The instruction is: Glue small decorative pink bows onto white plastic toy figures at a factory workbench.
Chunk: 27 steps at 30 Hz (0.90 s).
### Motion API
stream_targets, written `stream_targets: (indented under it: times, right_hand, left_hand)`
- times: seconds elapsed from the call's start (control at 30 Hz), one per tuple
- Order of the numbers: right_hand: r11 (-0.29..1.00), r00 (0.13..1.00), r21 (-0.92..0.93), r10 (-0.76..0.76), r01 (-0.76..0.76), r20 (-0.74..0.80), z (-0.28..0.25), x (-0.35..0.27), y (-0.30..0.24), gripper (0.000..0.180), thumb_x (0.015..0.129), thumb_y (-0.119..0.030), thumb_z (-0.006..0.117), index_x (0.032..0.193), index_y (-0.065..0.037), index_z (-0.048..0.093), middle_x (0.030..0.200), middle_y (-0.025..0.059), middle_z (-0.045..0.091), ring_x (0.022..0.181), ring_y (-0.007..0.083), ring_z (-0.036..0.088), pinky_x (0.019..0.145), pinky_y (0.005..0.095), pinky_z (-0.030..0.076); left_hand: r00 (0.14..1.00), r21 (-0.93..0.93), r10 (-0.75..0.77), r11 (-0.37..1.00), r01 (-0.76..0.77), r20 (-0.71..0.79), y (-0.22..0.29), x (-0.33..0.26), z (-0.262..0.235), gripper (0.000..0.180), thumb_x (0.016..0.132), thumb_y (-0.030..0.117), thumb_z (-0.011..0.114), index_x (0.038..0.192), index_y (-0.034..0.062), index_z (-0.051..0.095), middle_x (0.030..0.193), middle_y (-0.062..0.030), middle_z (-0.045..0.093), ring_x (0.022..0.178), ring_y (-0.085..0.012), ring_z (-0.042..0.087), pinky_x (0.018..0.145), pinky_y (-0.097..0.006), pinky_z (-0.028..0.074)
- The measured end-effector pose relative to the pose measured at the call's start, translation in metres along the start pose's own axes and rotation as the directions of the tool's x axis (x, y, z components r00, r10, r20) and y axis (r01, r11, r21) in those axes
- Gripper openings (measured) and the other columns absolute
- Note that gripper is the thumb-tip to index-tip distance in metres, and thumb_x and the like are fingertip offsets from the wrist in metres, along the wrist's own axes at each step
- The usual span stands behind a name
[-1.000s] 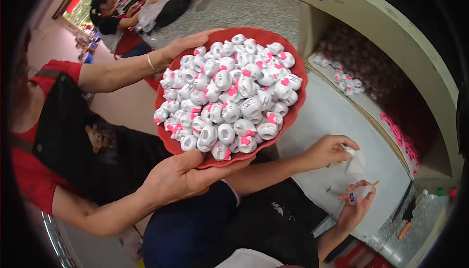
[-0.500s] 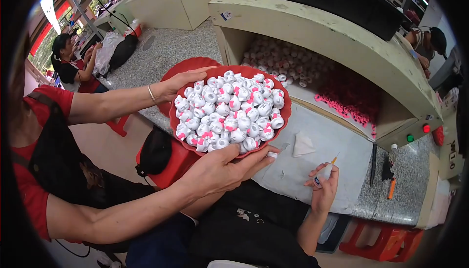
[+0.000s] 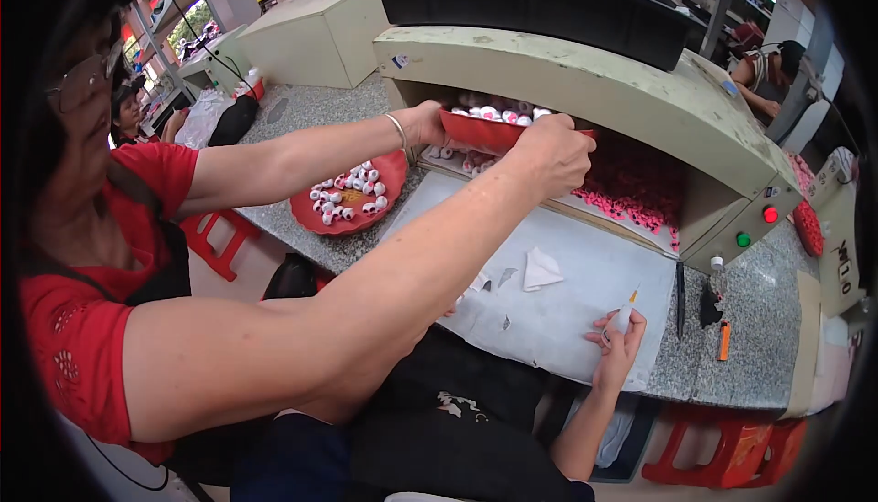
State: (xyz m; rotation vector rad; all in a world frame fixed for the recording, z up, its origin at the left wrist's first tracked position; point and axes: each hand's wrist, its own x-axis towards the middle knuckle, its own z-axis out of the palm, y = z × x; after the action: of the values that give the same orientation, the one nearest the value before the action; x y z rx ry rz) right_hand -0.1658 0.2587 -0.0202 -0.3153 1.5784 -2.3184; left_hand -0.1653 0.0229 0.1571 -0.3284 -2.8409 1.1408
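Note:
My right hand (image 3: pixel 619 342) is closed around a small white squeeze bottle (image 3: pixel 620 321) with a thin yellow needle tip pointing up. A sliver of my left hand (image 3: pixel 453 308) shows below a co-worker's forearm, beside a small white piece (image 3: pixel 479 283); its fingers are mostly hidden. Reaching across in front of me, the co-worker grips a red bowl (image 3: pixel 485 132) of white doll heads with pink bows with both hands. That bowl is tilted at the opening of a cream-coloured box (image 3: pixel 585 72), where more white heads and a pile of pink pieces (image 3: pixel 631 205) lie.
A second red bowl (image 3: pixel 391 193) with several white heads stands at the left on the speckled counter. White paper (image 3: pixel 585 319) covers the work area, with a folded white cloth (image 3: pixel 542 269) on it. At right lie a black pen-like tool (image 3: pixel 679 299) and an orange lighter (image 3: pixel 724 341).
The co-worker's full bowl has moved from in front of me up and right to the box opening and tipped. The second bowl is now uncovered. My right hand stays about where it was.

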Motion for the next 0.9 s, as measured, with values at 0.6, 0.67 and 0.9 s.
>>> stream_targets:
  times: [0.6, 0.67, 0.9]
  right_hand:
    - [0.996, 0.995, 0.085, -0.022, 0.030, -0.097, -0.028, 0.004, 0.011, 0.031, 0.072, -0.001, 0.045, 0.101, -0.006, 0.034, 0.088, 0.0076, 0.044, 0.071, 0.0154, 0.050, 0.052, 0.0281, 0.047]
    - [0.993, 1.000, 0.119, -0.004, 0.003, 0.000, -0.005, 0.006, 0.009, 0.031, 0.072, -0.001, 0.045, 0.101, -0.006, 0.034, 0.088, 0.0078, 0.044, 0.071, 0.0155, 0.050, 0.053, 0.0286, 0.047]
    - [0.992, 1.000, 0.127, -0.001, 0.004, -0.023, -0.021, 0.003, 0.003, 0.030, 0.073, -0.002, 0.043, 0.101, -0.006, 0.034, 0.090, 0.0078, 0.043, 0.071, 0.0155, 0.050, 0.053, 0.0283, 0.047]
  left_hand:
    - [0.997, 0.339, -0.028, 0.939, 0.053, -0.078, 0.024, 0.037, -0.004, 0.021, 0.068, 0.020, 0.046, 0.082, 0.0059, 0.052, 0.054, -0.0088, 0.052, 0.052, -0.0238, 0.052, 0.048, -0.035, 0.039]
    - [0.996, 0.516, -0.082, 0.855, 0.048, 0.043, 0.005, 0.004, 0.002, 0.029, 0.068, 0.021, 0.042, 0.089, 0.0019, 0.042, 0.049, -0.0124, 0.051, 0.049, -0.0267, 0.052, 0.046, -0.039, 0.039]
    - [0.978, 0.015, -0.137, 0.990, 0.141, -0.157, 0.074, 0.019, 0.042, 0.021, 0.068, 0.016, 0.049, 0.083, 0.0122, 0.063, 0.102, -0.0007, 0.054, 0.065, -0.0117, 0.052, 0.056, -0.023, 0.039]
